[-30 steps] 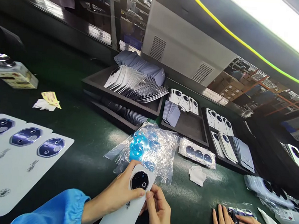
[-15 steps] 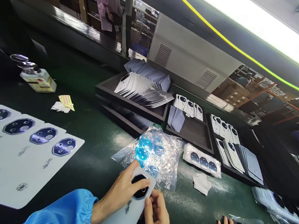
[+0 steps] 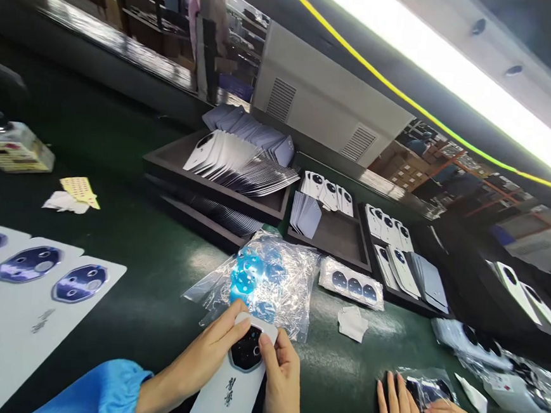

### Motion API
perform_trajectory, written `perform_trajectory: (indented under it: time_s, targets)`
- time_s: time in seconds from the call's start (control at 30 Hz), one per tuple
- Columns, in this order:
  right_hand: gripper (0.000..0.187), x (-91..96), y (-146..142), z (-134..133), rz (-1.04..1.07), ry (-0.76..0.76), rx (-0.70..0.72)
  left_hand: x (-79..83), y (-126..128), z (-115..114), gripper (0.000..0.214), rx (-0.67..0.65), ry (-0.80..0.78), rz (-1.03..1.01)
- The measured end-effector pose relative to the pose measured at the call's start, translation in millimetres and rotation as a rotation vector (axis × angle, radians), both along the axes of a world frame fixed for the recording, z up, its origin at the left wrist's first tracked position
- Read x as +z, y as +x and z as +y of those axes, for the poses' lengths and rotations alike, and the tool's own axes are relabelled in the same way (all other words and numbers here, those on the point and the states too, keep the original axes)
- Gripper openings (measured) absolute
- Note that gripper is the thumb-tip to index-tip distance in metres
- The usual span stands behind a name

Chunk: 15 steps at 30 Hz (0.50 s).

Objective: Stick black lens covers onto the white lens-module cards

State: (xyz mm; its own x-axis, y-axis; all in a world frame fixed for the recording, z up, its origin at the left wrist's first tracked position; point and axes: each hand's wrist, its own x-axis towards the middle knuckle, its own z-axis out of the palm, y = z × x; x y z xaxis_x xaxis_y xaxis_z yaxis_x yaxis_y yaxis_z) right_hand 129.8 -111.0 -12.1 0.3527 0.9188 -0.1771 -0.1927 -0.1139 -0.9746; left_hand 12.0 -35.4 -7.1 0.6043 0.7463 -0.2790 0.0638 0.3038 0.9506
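Between both hands is a white phone back cover [image 3: 230, 390] with a dark camera plate near its top and black lettering below. My left hand [image 3: 207, 347] grips its upper left edge, thumb beside the camera plate. On the upper right corner my right hand [image 3: 281, 375] is closed, its thumb on the plate's right side. Just beyond the cover's top lies a clear plastic bag [image 3: 293, 284] with blue round film pieces [image 3: 246, 273] on it. To the left, more white covers [image 3: 17, 339] with purple-blue camera plates lie in an overlapping row.
A black tray [image 3: 215, 186] holds fanned covers; more trays [image 3: 349, 238] stand to its right. A bubble pack of camera plates [image 3: 351, 282] and a white scrap [image 3: 352, 322] lie in front. At right, a co-worker's hands [image 3: 400, 410] touch a plastic bag. A bottle [image 3: 15, 148] stands left.
My right hand has moved up onto the cover's corner, its thumb now on the camera plate. The view has swung right. A co-worker's second hand has come into view at the bag.
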Motion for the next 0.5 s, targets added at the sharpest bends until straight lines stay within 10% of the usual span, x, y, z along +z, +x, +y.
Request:
perform_trajectory:
  time_s: [0.17,0.5]
  targets:
    - [0.020,-9.8,-1,-3,0.075,0.027,-0.096,-3.6,3,3,0.043,-0.124,-0.080,-0.031]
    - [0.027,-25.1,-13,-3,-0.019,0.070,-0.225,-0.7,7,0,0.049,0.033,-0.086,-0.010]
